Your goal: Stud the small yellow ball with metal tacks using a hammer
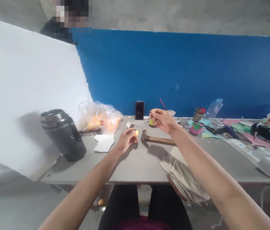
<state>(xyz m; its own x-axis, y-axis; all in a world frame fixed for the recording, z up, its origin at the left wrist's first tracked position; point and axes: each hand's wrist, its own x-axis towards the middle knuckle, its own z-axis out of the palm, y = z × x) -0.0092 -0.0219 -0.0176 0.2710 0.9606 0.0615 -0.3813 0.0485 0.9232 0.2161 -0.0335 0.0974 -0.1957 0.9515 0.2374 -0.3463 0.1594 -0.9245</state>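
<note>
My left hand (127,140) rests low over the grey table with its fingers closed around a small yellow ball (136,133). My right hand (162,120) is raised to the right of it, thumb and fingers pinched together; whatever sits in the pinch is too small to make out. Just behind that hand stands a small yellow container (151,122), partly covered by the fingers. Between and below the hands lies a claw hammer (159,140), its head toward my left hand and its handle end hidden by my right forearm.
A clear bag of orange and yellow pieces (103,119) and a dark flask (64,135) stand left. A phone (139,111) leans on the blue partition (173,70). A cloth (185,175) hangs over the front edge. Right are a power strip (247,153) and a bottle (213,110).
</note>
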